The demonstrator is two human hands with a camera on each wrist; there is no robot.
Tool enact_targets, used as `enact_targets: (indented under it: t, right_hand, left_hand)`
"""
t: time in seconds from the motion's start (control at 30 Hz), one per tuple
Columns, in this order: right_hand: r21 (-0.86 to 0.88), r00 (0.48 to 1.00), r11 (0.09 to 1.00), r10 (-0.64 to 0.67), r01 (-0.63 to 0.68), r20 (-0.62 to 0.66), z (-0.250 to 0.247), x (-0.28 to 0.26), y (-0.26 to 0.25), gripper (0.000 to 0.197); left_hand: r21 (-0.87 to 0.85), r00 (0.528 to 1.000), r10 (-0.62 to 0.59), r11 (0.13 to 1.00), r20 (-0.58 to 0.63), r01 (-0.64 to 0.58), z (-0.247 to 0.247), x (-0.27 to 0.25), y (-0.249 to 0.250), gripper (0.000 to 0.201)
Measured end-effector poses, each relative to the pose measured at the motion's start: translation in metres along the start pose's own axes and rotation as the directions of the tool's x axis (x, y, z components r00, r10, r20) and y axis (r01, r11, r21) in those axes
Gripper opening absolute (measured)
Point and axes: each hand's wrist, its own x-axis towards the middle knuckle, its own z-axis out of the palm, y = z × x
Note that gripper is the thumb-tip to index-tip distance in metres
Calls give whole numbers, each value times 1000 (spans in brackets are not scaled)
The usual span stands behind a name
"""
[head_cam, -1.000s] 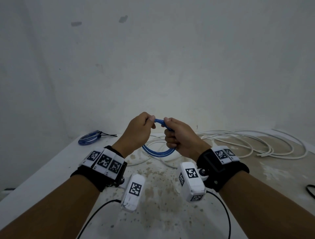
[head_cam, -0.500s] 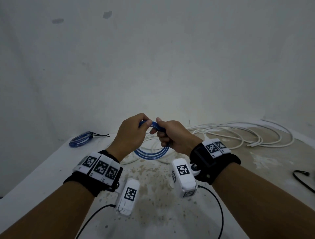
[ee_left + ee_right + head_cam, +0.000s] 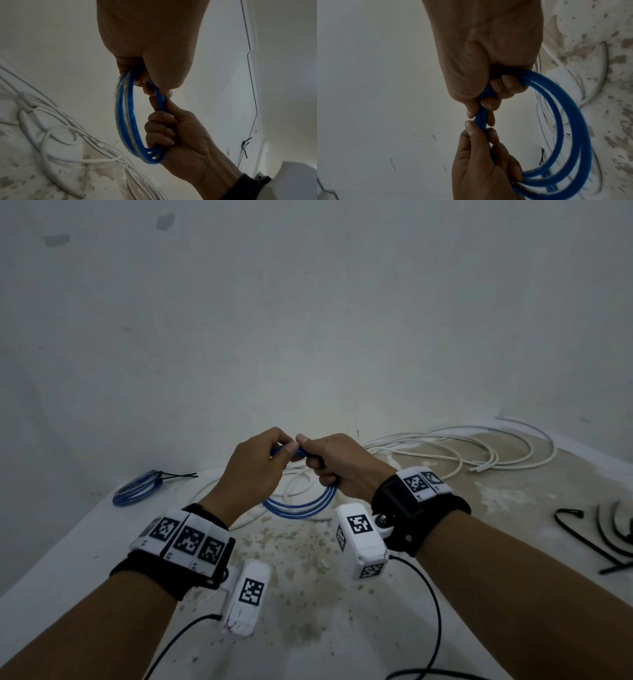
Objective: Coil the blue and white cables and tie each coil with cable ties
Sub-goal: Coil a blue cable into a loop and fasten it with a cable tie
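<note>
Tabletop (image 3: 308,594): we see a white surface, stained and speckled brown toward its middle.
Wall (image 3: 308,320): pale, bearing two dark marks at upper left.

- A plain white wall (image 3: 308,320) fills the upper half of the head view, dull and grey in the dim light.
- Two darker smudges (image 3: 165,220) mark it near the top left.
- A white table (image 3: 68,542) runs up to the wall, its middle blotched with brownish worn patches (image 3: 308,559).
</note>
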Motion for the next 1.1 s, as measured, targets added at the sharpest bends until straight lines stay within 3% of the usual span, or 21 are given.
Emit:
enact_targets:
  t: [0.1,0.23,0.53,0.73,1.03,1.1]
  right_hand:
    - [-26,999,1000,-18,17,-47,-5,-4,-2,28]
    - [-17,994,999,-35,33,-106,-19,-11,-3,31]
    - [20,976,996,-86,92,-199,-70,-52,1,36]
    - [2,964,995,-101,105,-248,-98,-83,4,34]
    - [1,964,1000,7,-6,-266,-130,-123,7,30]
    - [-88,931,993,38,-75,-363,-149,-128,8,33]
  left_hand:
    - [5,1000,-10,1000,14,10,6,2,8,24]
    - [-49,1000,-21,999,18,22,16,4,22,16]
    - [-174,993,53,984,106,-34,49,3,72,22]
    - [-140,990,82,988,116,-65,74,-6,104,23]
    - [-180,993,68,982,101,-49,108,-20,138,28]
    - [-199,993,49,980,110,-26,114,-20,143,28]
